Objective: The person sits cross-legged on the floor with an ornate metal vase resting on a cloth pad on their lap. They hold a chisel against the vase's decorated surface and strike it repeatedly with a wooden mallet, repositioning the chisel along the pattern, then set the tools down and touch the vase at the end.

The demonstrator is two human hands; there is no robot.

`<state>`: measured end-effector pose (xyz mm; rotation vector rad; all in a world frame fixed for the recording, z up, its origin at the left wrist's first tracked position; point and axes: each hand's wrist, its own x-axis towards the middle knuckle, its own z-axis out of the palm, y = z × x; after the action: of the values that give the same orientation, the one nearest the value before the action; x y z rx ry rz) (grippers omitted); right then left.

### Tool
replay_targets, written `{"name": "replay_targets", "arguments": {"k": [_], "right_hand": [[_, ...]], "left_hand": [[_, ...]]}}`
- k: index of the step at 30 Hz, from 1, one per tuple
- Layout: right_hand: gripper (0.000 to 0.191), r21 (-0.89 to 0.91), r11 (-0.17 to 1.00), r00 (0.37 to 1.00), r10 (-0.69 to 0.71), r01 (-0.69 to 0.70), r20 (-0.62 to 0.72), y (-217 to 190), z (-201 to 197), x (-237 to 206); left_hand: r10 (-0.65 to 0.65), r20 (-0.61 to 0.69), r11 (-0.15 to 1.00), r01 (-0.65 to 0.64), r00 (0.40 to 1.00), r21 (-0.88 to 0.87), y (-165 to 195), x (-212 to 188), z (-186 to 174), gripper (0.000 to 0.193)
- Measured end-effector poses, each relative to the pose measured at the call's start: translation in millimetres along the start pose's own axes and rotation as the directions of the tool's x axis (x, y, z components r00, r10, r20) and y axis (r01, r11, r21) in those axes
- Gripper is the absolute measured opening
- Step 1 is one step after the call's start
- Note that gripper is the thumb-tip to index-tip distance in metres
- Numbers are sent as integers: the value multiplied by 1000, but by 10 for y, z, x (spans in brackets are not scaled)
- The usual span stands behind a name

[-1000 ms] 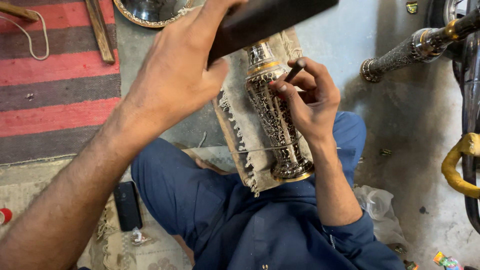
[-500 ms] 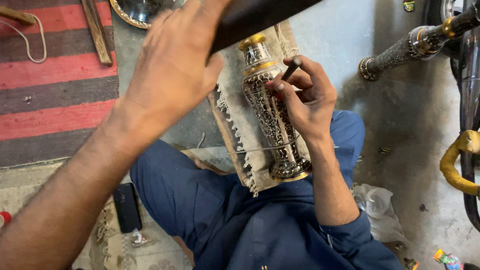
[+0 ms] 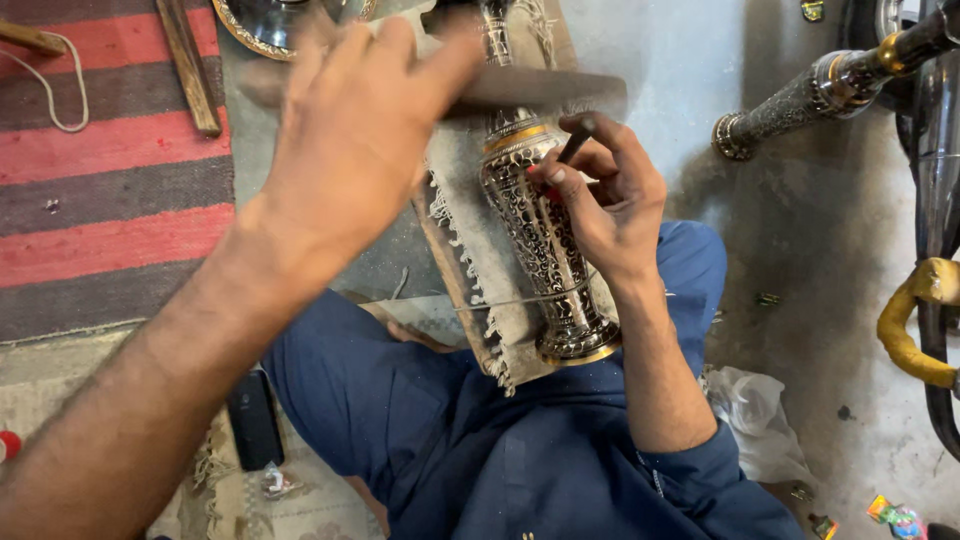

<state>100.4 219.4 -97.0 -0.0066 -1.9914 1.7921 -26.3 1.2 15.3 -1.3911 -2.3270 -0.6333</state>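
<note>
A person in blue clothing (image 3: pixel 500 470) sits cross-legged on a grey workshop floor (image 3: pixel 800 230), working an engraved metal vase (image 3: pixel 540 240) that lies tilted across a fringed cloth pad (image 3: pixel 470 250) on the lap, its gold-rimmed base toward the body and its neck pointing away. The left hand (image 3: pixel 350 140), raised and blurred, is closed around a dark mallet-like bar (image 3: pixel 540 88) that runs out past its fingers and crosses just above the vase's neck. The right hand (image 3: pixel 610 200) rests on the upper body of the vase, its thumb and fingers pinched narrowly around a thin dark chisel (image 3: pixel 575 140), whose lower end is hidden by the fingers, so contact with the engraved surface cannot be told. The bar's far end sits just over the top of the chisel; whether the two touch cannot be told. A thin wire (image 3: pixel 520 298) crosses the vase below the right hand's wrist. To the far side of the left hand lies a red and grey striped rug (image 3: pixel 100 200) with a wooden stick (image 3: pixel 185 60) on it, and beyond that hand's knuckles the edge of a round metal tray (image 3: pixel 250 25). Out past the right hand, another engraved metal piece (image 3: pixel 800 95) lies on the floor. A black phone (image 3: pixel 255 420) sits beneath the left forearm, beside the knee
</note>
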Motion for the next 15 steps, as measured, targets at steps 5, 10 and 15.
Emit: {"name": "replay_targets", "arguments": {"k": [5, 10, 15], "right_hand": [[37, -6, 999, 999, 51, -51, -2, -19, -3, -5], [35, -2, 999, 999, 34, -34, 26, -15, -6, -7], [37, 19, 1000, 1000, 4, -4, 28, -5, -7, 13]], "left_hand": [[32, -33, 998, -33, 999, -44, -5, -1, -42, 54], [105, -81, 964, -81, 991, 253, -20, 6, -21, 42], [-15, -9, 1000, 15, 1000, 9, -29, 28, -6, 47]]}}
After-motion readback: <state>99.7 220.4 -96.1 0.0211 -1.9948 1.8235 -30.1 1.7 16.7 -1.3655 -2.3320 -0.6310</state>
